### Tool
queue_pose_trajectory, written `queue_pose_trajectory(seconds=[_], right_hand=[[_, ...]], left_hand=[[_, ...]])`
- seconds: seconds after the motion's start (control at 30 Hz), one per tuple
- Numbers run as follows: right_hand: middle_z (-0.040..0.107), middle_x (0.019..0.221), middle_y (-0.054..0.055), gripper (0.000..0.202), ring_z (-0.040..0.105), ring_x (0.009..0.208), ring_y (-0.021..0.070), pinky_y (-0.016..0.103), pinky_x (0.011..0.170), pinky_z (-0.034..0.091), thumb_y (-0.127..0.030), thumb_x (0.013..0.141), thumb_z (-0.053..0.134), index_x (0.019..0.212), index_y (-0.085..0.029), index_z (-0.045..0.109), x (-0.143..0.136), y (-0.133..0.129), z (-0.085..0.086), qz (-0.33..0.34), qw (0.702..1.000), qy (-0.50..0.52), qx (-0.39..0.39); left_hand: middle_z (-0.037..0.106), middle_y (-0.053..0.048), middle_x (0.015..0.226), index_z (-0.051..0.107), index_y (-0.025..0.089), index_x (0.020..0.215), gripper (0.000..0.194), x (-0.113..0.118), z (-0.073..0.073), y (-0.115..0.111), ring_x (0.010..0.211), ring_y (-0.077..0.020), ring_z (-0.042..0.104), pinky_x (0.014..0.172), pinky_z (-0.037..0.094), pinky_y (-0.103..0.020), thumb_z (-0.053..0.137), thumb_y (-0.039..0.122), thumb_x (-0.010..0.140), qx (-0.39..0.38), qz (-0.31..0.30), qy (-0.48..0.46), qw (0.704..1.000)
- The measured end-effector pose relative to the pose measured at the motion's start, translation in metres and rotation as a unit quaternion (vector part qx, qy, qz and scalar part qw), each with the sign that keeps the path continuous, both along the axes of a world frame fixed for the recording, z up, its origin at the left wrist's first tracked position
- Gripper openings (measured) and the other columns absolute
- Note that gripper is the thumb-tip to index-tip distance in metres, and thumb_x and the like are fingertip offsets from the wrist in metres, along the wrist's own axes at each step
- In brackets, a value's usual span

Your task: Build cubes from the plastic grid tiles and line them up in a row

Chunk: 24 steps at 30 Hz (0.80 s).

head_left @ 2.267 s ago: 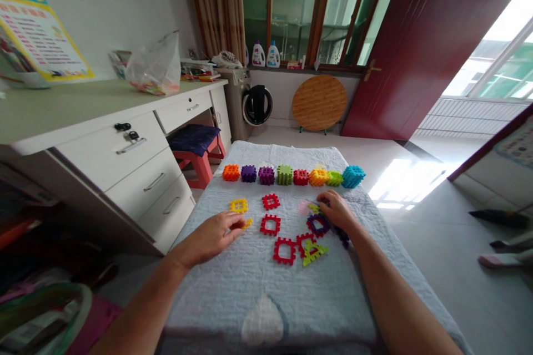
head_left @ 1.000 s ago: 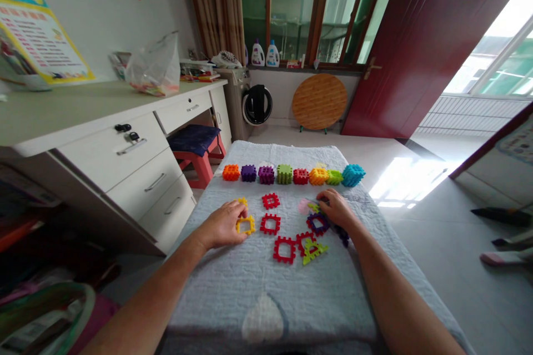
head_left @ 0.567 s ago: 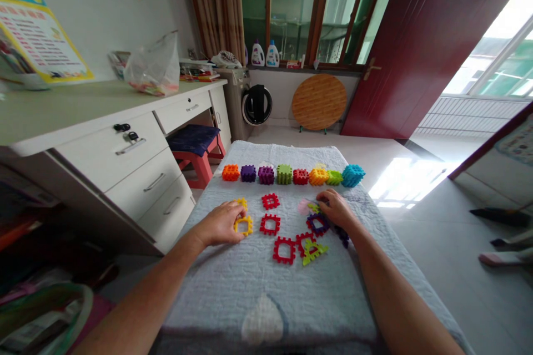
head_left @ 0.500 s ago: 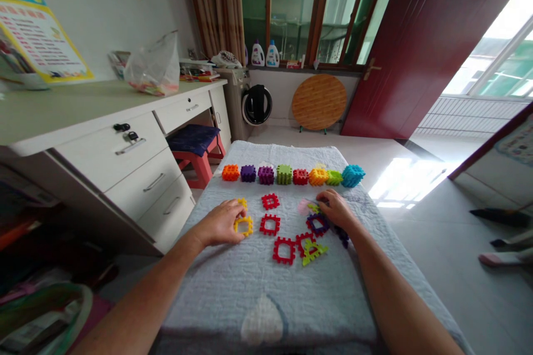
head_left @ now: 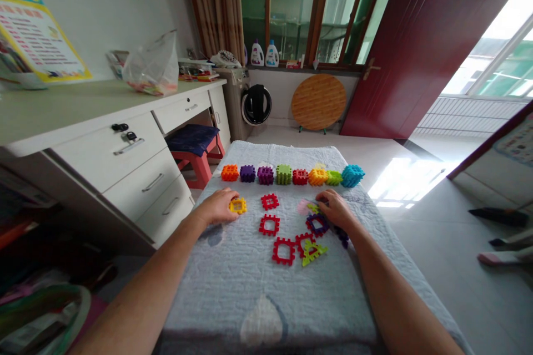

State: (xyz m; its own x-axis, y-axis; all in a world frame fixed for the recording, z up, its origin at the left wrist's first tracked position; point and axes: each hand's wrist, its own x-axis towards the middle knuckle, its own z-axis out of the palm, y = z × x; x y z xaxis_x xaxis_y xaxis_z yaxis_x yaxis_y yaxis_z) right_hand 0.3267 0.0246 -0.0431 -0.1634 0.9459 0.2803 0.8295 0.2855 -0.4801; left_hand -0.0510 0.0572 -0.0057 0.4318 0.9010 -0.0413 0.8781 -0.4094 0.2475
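While the left hand (head_left: 219, 206) pinches the yellow piece (head_left: 238, 206), left of the red frames (head_left: 270, 202), the right hand (head_left: 335, 208) rests by the purple frame (head_left: 320, 233); whether it grasps anything, I cannot tell.

One head view, near, behind and above the left hand (head_left: 219, 206) and right hand (head_left: 336, 208), faces forward and down.
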Motion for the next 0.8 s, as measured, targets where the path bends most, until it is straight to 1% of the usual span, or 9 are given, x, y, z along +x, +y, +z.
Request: queue_pose_trajectory(seconds=[0.13, 0.2, 0.27, 0.33, 0.43, 0.53, 0.63, 0.73, 0.8], right_hand=[[0.06, 0.084, 0.005, 0.015, 0.056, 0.078, 0.0174, 0.029, 0.076, 0.044, -0.016, 0.074, 0.051, 0.084, -0.017, 0.062, 0.001, 0.0, 0.001, -0.003, 1.0, 0.002, 0.0], [0.061, 0.085, 0.005, 0.018, 0.056, 0.078, 0.0176, 0.029, 0.076, 0.044, -0.016, 0.074, 0.05, 0.087, -0.017, 0.062, 0.002, -0.001, 0.002, -0.012, 1.0, 0.009, 0.014], [0.062, 0.088, 0.006, 0.02, 0.056, 0.083, 0.0193, 0.032, 0.08, 0.044, -0.017, 0.075, 0.049, 0.09, -0.017, 0.062, 0.001, -0.001, 0.005, -0.028, 0.998, 0.016, 0.047], [0.063, 0.093, 0.008, 0.021, 0.056, 0.09, 0.0216, 0.035, 0.086, 0.042, -0.017, 0.076, 0.049, 0.093, -0.018, 0.062, -0.002, -0.002, 0.01, -0.037, 0.996, 0.024, 0.083], [0.065, 0.096, 0.008, 0.021, 0.056, 0.094, 0.0229, 0.038, 0.089, 0.041, -0.018, 0.077, 0.051, 0.094, -0.018, 0.062, -0.012, -0.005, 0.017, -0.028, 0.994, 0.042, 0.1], [0.065, 0.093, 0.007, 0.019, 0.056, 0.093, 0.0224, 0.037, 0.088, 0.042, -0.018, 0.077, 0.051, 0.092, -0.02, 0.062, -0.022, -0.009, 0.022, -0.007, 0.995, 0.048, 0.088], [0.066, 0.094, 0.006, 0.017, 0.056, 0.094, 0.0222, 0.037, 0.089, 0.041, -0.018, 0.078, 0.052, 0.091, -0.02, 0.063, -0.028, -0.012, 0.022, 0.009, 0.996, 0.043, 0.074], [0.066, 0.097, 0.006, 0.017, 0.055, 0.095, 0.0221, 0.037, 0.09, 0.041, -0.02, 0.08, 0.053, 0.093, -0.021, 0.063, -0.031, -0.014, 0.021, 0.028, 0.998, 0.033, 0.056], [0.066, 0.099, 0.006, 0.019, 0.054, 0.096, 0.0225, 0.038, 0.091, 0.04, -0.021, 0.081, 0.054, 0.097, -0.021, 0.064, -0.033, -0.015, 0.021, 0.041, 0.998, 0.02, 0.041]], left_hand=[[0.061, -0.006, 0.088, 0.067, 0.017, 0.089, 0.034, 0.001, 0.003, 0.0, 0.079, -0.021, 0.06, 0.07, 0.045, -0.027, 0.065, 0.032, 0.058, -0.007, 0.006, 0.016, 1.0], [0.061, -0.006, 0.085, 0.066, 0.017, 0.086, 0.033, 0.004, 0.009, -0.002, 0.077, -0.0208, 0.06, 0.069, 0.044, -0.028, 0.066, 0.034, 0.058, 0.004, 0.008, 0.014, 1.0], [0.062, -0.005, 0.087, 0.065, 0.017, 0.089, 0.035, 0.013, 0.018, -0.005, 0.079, -0.0204, 0.059, 0.072, 0.044, -0.028, 0.065, 0.035, 0.06, 0.029, -0.001, -0.011, 1.0], [0.062, -0.006, 0.092, 0.064, 0.017, 0.095, 0.037, 0.03, 0.027, -0.009, 0.083, -0.0197, 0.059, 0.076, 0.044, -0.028, 0.064, 0.034, 0.062, 0.062, -0.021, -0.048, 0.997], [0.061, -0.007, 0.095, 0.064, 0.018, 0.099, 0.041, 0.07, 0.036, -0.017, 0.086, -0.0217, 0.058, 0.079, 0.044, -0.031, 0.066, 0.037, 0.063, 0.093, -0.066, -0.069, 0.991], [0.062, -0.009, 0.097, 0.064, 0.019, 0.1, 0.044, 0.115, 0.029, -0.022, 0.09, -0.0269, 0.058, 0.084, 0.044, -0.038, 0.069, 0.037, 0.06, 0.087, -0.117, -0.044, 0.988], [0.062, -0.012, 0.097, 0.065, 0.019, 0.095, 0.038, 0.145, 0.01, -0.023, 0.093, -0.031, 0.057, 0.083, 0.045, -0.042, 0.067, 0.04, 0.063, 0.064, -0.129, -0.013, 0.99], [0.061, -0.013, 0.098, 0.065, 0.019, 0.096, 0.038, 0.153, -0.002, -0.02, 0.093, -0.0319, 0.057, 0.082, 0.045, -0.043, 0.066, 0.041, 0.065, 0.041, -0.124, -0.012, 0.991], [0.061, -0.013, 0.103, 0.063, 0.018, 0.106, 0.048, 0.148, 0.0, -0.018, 0.097, -0.0324, 0.056, 0.085, 0.044, -0.043, 0.067, 0.042, 0.064, 0.039, -0.131, -0.028, 0.99]])
